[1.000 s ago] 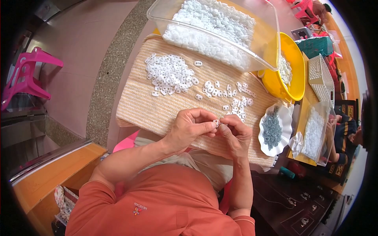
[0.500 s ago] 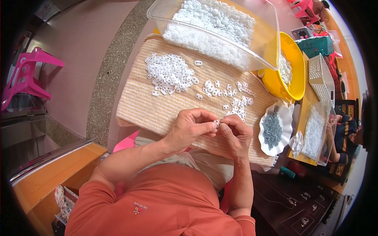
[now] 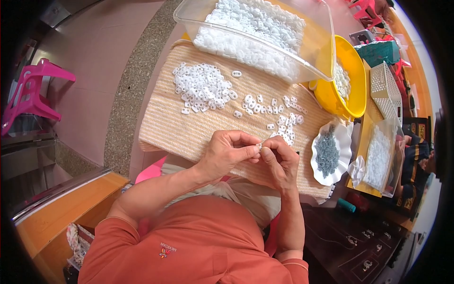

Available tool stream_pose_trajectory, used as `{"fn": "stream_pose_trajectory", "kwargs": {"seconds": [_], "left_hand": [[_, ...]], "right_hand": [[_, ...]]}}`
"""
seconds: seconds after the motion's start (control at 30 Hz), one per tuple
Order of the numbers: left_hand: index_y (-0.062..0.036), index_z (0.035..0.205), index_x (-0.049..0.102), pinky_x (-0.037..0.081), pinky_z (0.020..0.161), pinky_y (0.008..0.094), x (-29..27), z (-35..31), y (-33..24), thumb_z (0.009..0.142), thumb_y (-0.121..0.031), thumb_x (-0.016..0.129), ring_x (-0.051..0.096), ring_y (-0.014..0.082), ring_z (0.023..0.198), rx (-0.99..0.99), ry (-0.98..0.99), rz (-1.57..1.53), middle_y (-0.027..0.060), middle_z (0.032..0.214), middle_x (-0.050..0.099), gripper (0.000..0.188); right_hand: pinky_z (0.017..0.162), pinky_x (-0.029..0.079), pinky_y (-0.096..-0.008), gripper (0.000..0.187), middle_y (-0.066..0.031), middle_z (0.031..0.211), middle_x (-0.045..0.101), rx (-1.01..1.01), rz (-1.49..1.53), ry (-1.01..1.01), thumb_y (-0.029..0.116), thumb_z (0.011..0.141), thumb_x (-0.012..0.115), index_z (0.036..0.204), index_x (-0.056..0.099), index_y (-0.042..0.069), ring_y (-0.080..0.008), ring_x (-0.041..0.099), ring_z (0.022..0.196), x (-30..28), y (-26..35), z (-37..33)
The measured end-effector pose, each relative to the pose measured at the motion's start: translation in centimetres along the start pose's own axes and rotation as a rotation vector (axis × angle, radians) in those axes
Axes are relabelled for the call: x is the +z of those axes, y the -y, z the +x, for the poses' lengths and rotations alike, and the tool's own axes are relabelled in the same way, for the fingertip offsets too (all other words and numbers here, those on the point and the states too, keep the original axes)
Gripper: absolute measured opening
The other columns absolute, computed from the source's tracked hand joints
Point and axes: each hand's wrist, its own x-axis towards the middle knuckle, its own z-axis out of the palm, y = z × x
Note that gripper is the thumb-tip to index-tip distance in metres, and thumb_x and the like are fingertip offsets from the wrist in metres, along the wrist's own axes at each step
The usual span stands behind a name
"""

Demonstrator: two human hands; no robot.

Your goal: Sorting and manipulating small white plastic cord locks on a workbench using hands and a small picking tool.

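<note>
Both hands meet over the near edge of the striped cloth [image 3: 175, 137]. My left hand [image 3: 229, 152] pinches a small white plastic piece [image 3: 258, 146] between thumb and fingers. My right hand [image 3: 280, 163] closes on the same piece from the other side, its thumb and forefinger against it. The fingertips hide most of the piece. Just beyond the right hand lies a loose group of white two-holed plastic pieces [image 3: 284, 128]. Farther left is a bigger pile of such white pieces [image 3: 203, 87]. To the right stands a white wavy-rimmed dish [image 3: 321, 179] of small grey metal parts [image 3: 327, 154].
A clear plastic bin [image 3: 184, 20] of white pieces stands at the back. Beside it is a yellow basin [image 3: 357, 80]. At right are a white perforated basket [image 3: 384, 90], another clear box [image 3: 391, 165] and a co-worker's arm. A pink stool [image 3: 35, 94] stands at far left.
My hands keep their grip on the small white piece, with only a slight shift of the right fingers. The co-worker's forearm at the right box has moved and shows less.
</note>
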Motion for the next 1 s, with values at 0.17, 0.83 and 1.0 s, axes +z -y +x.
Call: {"fn": "stream_pose_trajectory", "kwargs": {"seconds": [0.17, 0.83, 1.0], "left_hand": [[0.0064, 0.103, 0.064, 0.055, 0.073, 0.023, 0.4, -0.3, 0.1, 0.087, -0.004, 0.064, 0.065, 0.0111, 0.078, 0.029, -0.021, 0.049, 0.009, 0.089, 0.068, 0.019], [0.0062, 0.105, 0.061, 0.057, 0.072, 0.0246, 0.3, 0.1, -0.1, 0.089, -0.003, 0.062, 0.066, 0.0135, 0.08, 0.007, -0.038, -0.049, 0.0102, 0.091, 0.066, 0.018], [0.0067, 0.105, 0.06, 0.058, 0.074, 0.0257, 0.4, 0.0, -0.3, 0.089, -0.002, 0.061, 0.067, 0.0148, 0.082, -0.006, -0.049, -0.077, 0.0111, 0.093, 0.066, 0.018]], "right_hand": [[0.068, 0.049, -0.0314, 0.012, -0.0042, 0.086, 0.06, 0.002, -0.017, 0.01, 0.021, 0.075, 0.068, 0.081, 0.062, 0.013, -0.0222, 0.06, 0.08, 0.0, 0.0, -0.3], [0.077, 0.049, -0.0277, 0.023, -0.0067, 0.095, 0.064, 0.097, 0.383, 0.024, 0.002, 0.079, 0.066, 0.102, 0.064, 0.003, -0.0158, 0.062, 0.088, -1.2, -2.5, -0.6], [0.071, 0.052, -0.0246, 0.022, -0.0067, 0.097, 0.063, 0.013, 0.346, 0.011, 0.0, 0.088, 0.063, 0.109, 0.063, -0.005, -0.0147, 0.065, 0.08, -1.1, -3.7, -0.6]]}}
